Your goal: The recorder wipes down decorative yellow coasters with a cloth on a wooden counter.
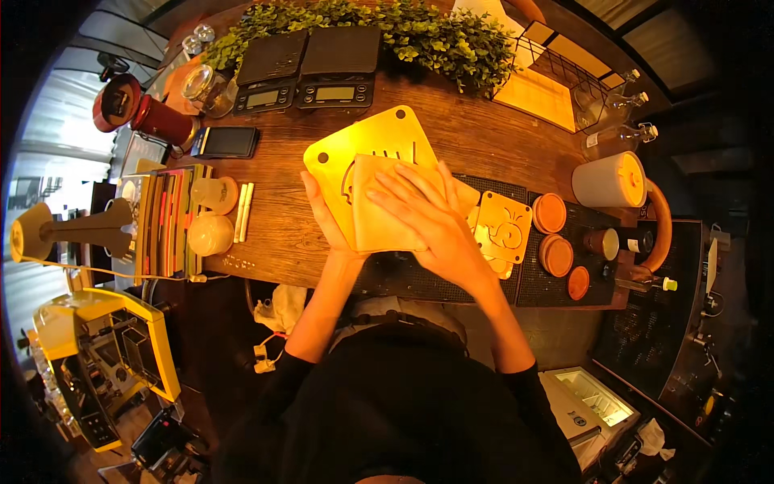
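Note:
Tilted above the table's front edge is a square yellow-looking board (347,145) with rounded corners, dark corner dots and cut-out lines. My left hand (329,222) grips it from below and the left, thumb up along its edge. A folded pale cloth (391,230) covers its lower right part. My right hand (435,222) holds this cloth against the board, fingers stretched across it. Just right of that hand, a smaller board with a cut-out figure (504,226) lies on a black mat (532,282), partly over another pale piece.
Round reddish-brown coasters (555,254) and a small cup (601,243) sit on the mat. Two black scales (334,68) stand behind, before leafy plants (435,36). A phone-like device (226,142), books (165,222) and a lamp are left; a white canister (605,179) is right.

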Available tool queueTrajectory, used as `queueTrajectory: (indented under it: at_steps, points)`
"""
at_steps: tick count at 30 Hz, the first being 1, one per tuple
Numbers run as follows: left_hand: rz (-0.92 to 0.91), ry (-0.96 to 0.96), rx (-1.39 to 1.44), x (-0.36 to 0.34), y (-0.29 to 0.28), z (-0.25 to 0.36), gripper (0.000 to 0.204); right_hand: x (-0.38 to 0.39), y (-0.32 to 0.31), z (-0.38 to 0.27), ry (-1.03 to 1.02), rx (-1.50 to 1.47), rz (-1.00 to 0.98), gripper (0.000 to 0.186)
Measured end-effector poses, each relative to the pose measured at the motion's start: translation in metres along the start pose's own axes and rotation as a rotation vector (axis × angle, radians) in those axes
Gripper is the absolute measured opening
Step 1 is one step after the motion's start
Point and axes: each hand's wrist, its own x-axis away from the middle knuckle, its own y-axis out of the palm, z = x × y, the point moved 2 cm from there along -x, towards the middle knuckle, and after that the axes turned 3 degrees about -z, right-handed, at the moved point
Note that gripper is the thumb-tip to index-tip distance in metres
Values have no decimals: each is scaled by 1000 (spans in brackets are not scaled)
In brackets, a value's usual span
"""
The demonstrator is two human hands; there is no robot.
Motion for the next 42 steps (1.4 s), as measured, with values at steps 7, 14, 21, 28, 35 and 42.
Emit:
queueTrajectory:
  at_steps: [7,14,21,28,35,42]
  points:
    - [252,34,-193,6,5,3,65,-5,19,17,12,-52,295,61]
    - [135,-43,-123,10,5,5,65,-33,-14,26,360,-699,445,58]
    - [73,-83,113,1,13,2,64,-43,16,1,-130,-248,137,68]
    - [173,-163,-245,2,11,7,64,-23,20,-4,-259,-270,-91,64]
    - [259,-90,11,-10,35,5,62,9,7,-14,-331,-375,-185,57]
    - [218,-28,-200,-15,25,23,60,19,-33,2,-199,-606,-110,44]
